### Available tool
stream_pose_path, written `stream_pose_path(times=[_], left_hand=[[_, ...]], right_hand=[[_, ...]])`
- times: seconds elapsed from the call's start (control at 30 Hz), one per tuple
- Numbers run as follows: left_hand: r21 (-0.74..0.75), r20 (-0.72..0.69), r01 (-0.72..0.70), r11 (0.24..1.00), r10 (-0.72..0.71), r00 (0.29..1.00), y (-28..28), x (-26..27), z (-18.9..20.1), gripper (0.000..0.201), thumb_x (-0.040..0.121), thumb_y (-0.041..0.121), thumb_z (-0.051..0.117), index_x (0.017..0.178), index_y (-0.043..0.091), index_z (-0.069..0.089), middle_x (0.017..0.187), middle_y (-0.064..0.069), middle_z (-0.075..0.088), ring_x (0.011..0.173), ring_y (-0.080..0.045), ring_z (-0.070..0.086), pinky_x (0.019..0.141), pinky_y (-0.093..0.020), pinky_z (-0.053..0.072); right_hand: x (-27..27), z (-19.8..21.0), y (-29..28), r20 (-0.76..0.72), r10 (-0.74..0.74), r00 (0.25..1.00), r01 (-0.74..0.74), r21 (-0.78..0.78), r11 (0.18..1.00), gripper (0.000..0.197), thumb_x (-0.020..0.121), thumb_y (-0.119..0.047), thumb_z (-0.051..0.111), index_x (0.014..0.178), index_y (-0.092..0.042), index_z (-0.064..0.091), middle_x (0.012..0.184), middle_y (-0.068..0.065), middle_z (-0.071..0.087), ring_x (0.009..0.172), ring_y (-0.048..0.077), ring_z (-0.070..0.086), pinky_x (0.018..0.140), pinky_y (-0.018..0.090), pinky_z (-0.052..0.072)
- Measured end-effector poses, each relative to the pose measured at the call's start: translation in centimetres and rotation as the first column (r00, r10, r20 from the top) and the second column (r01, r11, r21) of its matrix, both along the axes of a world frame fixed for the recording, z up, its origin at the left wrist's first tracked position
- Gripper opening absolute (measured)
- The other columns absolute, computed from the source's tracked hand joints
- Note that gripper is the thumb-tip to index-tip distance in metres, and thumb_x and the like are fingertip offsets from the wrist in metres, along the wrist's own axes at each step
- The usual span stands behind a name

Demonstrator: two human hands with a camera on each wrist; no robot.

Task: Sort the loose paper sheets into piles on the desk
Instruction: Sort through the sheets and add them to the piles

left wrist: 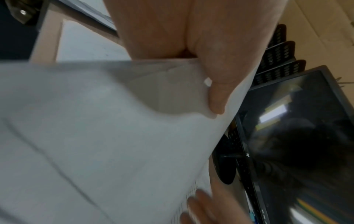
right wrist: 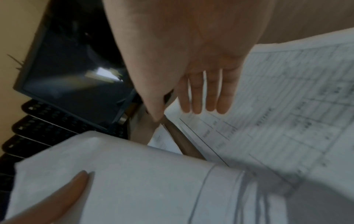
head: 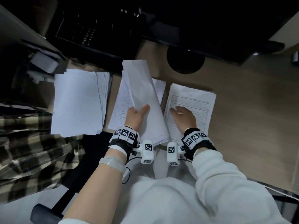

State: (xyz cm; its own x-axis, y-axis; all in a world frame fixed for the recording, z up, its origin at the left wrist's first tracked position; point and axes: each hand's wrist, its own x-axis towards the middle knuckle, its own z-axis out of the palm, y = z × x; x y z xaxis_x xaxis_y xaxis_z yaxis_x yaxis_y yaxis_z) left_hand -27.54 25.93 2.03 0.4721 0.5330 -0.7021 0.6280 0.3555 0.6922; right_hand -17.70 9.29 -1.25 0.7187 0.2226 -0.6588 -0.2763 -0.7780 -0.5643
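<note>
Three piles of paper lie flat on the desk (head: 242,110), and one more bundle is held up in a hand. That makes four lots of paper.

The blank pile (head: 77,102) is at the middle left of the head view. Its sheets are white and plain, and the edges on its right side are fanned out a bit. The middle pile (head: 121,102) has small print on top and is partly hidden under the held bundle. The form pile (head: 194,101) is right of the middle, with a grid of thin lines and boxes on its top sheet. All three piles are long rectangles, with the long side running from the bottom of the frame toward the top.

The held bundle (head: 145,97) is a thick bunch of thin, bendy white sheets. It curves like a soft tube. Its long side runs up the frame, leaning a little to the left at the top end. The bottom end shows many thin sheet edges.

The left hand (head: 136,114) grips the bundle, with the thumb on top and the fingers hidden under it.

The right hand (head: 184,117) lies palm down on the form pile, with fingers (right wrist: 210,94) straight and a little apart. It holds nothing.

The desk is smooth, light brown wood. A dark monitor (left wrist: 298,136) with a round black foot (head: 186,62) stands at the top.
</note>
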Motion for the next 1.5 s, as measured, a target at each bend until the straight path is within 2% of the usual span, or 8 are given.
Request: stream_pose_path(times=[0.2, 0.47, 0.67, 0.77, 0.87, 1.03, 1.2, 1.5], left_hand=[[-0.057, 0.105, 0.094, 0.994, -0.088, 0.991, -3.9, 1.7, 1.6, 0.073, 0.086, 0.078, 0.040, 0.121, 0.018, 0.063, 0.123, -0.010, 0.068, 0.112, -0.027, 0.065, 0.102, -0.048, 0.050], [-0.150, 0.152, -0.113, 0.982, 0.135, 0.979, -11.1, 2.2, 5.0, 0.074, 0.097, 0.065, 0.035, 0.119, 0.002, 0.064, 0.111, -0.016, 0.072, 0.098, -0.023, 0.071, 0.083, -0.034, 0.059], [-0.164, 0.332, -0.072, 0.984, 0.123, 0.935, -16.3, 1.2, 6.0, 0.052, 0.096, 0.050, 0.054, 0.120, 0.005, 0.063, 0.111, -0.014, 0.073, 0.104, -0.029, 0.070, 0.096, -0.045, 0.054], [-0.099, 0.349, -0.098, 0.990, 0.127, 0.929, -18.0, 0.6, 6.4, 0.038, 0.097, 0.039, 0.061, 0.106, 0.003, 0.067, 0.102, -0.014, 0.075, 0.094, -0.031, 0.072, 0.086, -0.043, 0.057], [0.047, 0.290, -0.166, 0.985, 0.145, 0.946, -18.5, -0.4, 6.1, 0.038, 0.090, 0.043, 0.066, 0.086, 0.006, 0.064, 0.082, -0.013, 0.067, 0.075, -0.027, 0.066, 0.075, -0.046, 0.054], [-0.003, 0.267, -0.180, 0.984, 0.175, 0.948, -18.1, -1.5, 6.7, 0.023, 0.095, 0.025, 0.065, 0.096, 0.002, 0.068, 0.096, -0.017, 0.075, 0.092, -0.036, 0.072, 0.088, -0.053, 0.057], [-0.068, 0.284, -0.194, 0.979, 0.205, 0.937, -17.8, -2.4, 7.1, 0.033, 0.096, 0.025, 0.064, 0.108, -0.005, 0.066, 0.097, -0.018, 0.075, 0.093, -0.036, 0.072, 0.085, -0.048, 0.059], [0.047, 0.239, -0.407, 0.912, 0.386, 0.891, -11.1, -8.9, 5.8, 0.022, 0.095, 0.026, 0.065, 0.096, 0.004, 0.066, 0.094, -0.016, 0.074, 0.087, -0.032, 0.072, 0.085, -0.048, 0.059]], right_hand=[[0.4, 4.8, -0.9, -0.006, 0.266, 0.964, -0.243, 0.391, 0.888, 0.085, 0.081, -0.029, 0.079, 0.151, -0.041, 0.034, 0.150, -0.015, 0.040, 0.131, 0.003, 0.044, 0.108, 0.031, 0.044], [0.4, 7.1, -6.4, 0.168, 0.431, 0.887, -0.462, 0.339, 0.819, 0.125, 0.065, -0.029, 0.091, 0.157, -0.036, 0.007, 0.153, -0.020, 0.027, 0.138, 0.005, 0.033, 0.109, 0.027, 0.035], [1.7, 8.1, -11.9, 0.188, 0.411, 0.892, -0.452, 0.375, 0.809, 0.086, 0.080, -0.036, 0.076, 0.150, -0.050, 0.028, 0.149, -0.022, 0.045, 0.132, 0.004, 0.049, 0.110, 0.031, 0.041], [2.0, 9.4, -13.7, 0.148, 0.232, 0.961, -0.275, 0.499, 0.822, 0.031, 0.094, -0.029, 0.062, 0.124, -0.029, 0.063, 0.112, -0.007, 0.072, 0.100, 0.011, 0.068, 0.086, 0.029, 0.055], [2.7, 8.7, -15.3, 0.164, -0.076, 0.983, -0.010, 0.471, 0.882, 0.010, 0.096, -0.023, 0.061, 0.099, -0.015, 0.066, 0.098, 0.004, 0.072, 0.092, 0.024, 0.068, 0.077, 0.032, 0.053], [2.9, 9.1, -17.2, -0.162, -0.238, 0.958, 0.288, 0.508, 0.812, 0.034, 0.091, -0.051, 0.064, 0.101, -0.019, 0.069, 0.092, -0.001, 0.076, 0.078, 0.017, 0.072, 0.065, 0.031, 0.060], [3.0, 7.7, -17.3, 0.024, -0.214, 0.976, 0.188, 0.391, 0.901, 0.024, 0.081, -0.027, 0.063, 0.074, -0.003, 0.064, 0.072, 0.004, 0.064, 0.068, 0.019, 0.056, 0.059, 0.026, 0.045], [-0.7, 6.6, -9.5, 0.096, -0.042, 0.995, 0.018, 0.237, 0.971, 0.045, 0.071, -0.042, 0.073, 0.075, 0.003, 0.069, 0.073, 0.012, 0.073, 0.060, 0.015, 0.056, 0.059, 0.028, 0.047]])
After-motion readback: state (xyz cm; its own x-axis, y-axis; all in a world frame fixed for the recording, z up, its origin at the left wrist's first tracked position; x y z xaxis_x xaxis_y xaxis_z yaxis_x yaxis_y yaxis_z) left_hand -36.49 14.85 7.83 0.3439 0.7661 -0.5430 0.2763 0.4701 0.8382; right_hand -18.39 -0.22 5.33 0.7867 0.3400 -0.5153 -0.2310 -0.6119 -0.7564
